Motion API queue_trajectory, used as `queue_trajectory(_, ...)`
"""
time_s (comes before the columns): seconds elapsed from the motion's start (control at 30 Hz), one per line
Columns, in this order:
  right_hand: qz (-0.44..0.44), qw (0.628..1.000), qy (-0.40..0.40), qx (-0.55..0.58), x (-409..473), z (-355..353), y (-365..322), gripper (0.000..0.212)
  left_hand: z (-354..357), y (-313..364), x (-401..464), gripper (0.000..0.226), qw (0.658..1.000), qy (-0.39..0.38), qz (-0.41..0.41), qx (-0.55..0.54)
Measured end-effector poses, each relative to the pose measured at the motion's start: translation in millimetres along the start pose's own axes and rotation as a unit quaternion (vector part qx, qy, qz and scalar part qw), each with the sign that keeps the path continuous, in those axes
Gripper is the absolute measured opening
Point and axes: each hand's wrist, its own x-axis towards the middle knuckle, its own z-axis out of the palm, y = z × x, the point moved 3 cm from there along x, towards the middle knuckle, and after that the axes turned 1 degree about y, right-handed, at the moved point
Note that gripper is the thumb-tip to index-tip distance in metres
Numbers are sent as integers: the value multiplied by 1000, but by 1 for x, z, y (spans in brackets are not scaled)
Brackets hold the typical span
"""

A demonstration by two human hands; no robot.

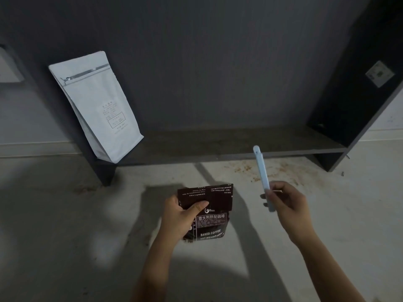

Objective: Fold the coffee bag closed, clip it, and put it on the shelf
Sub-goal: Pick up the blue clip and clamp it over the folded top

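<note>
Left hand [181, 216] gripping dark coffee bag [210, 214] above floor, thumb pinning folded top. Right hand [285, 203] pinching pale clip [262, 177], well apart from bag. Risk: fold springing open if thumb lifts before clipping. Shelf [229, 144] beyond.

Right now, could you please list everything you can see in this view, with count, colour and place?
dark coffee bag: one, dark brown, top folded over, held above the floor
sealing clip: one, pale blue, held upright right of that bag
white bag: one, leaning at the shelf's left end
shelf: one, dark grey, low, against the wall
spilled grounds: brown scatter, floor before the shelf
left hand: holds the fold down
right hand: fingers grip the clip
</note>
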Motion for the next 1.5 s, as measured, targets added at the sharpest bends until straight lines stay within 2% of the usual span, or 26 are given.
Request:
queue_trajectory(0.1,-18,997,-36,65,0,10,-24,8,-1,-2,0,32,1000,-1,0,-3)
queue_trajectory(0.37,-47,994,-20,96,0,26,-38,19,-1,-4,0,32,1000,-4,11,2)
queue_trajectory(0.5,-71,993,-59,68,-2,33,-39,25,-1,-5,3,32,1000,1,21,9)
queue_trajectory(0.73,-105,988,-113,20,-2,37,-37,18,-2,-11,4,23,1000,0,16,7)
queue_trajectory(0.93,-54,981,-171,76,-4,42,-29,21,-2,-11,2,26,1000,-16,17,4)
queue_trajectory(1.1,-33,980,-161,111,-2,43,-25,22,-2,-8,1,20,999,-9,31,-19)
queue_trajectory(1.23,-14,974,-158,160,-6,50,-19,10,1,-8,-2,26,998,-8,25,-51)
queue_trajectory(1.33,-11,968,-171,181,-9,55,-17,9,2,-13,-5,24,998,-2,14,-58)
queue_trajectory(1.5,-5,957,-215,193,-11,67,-19,7,1,-7,-5,16,999,-7,45,-16)
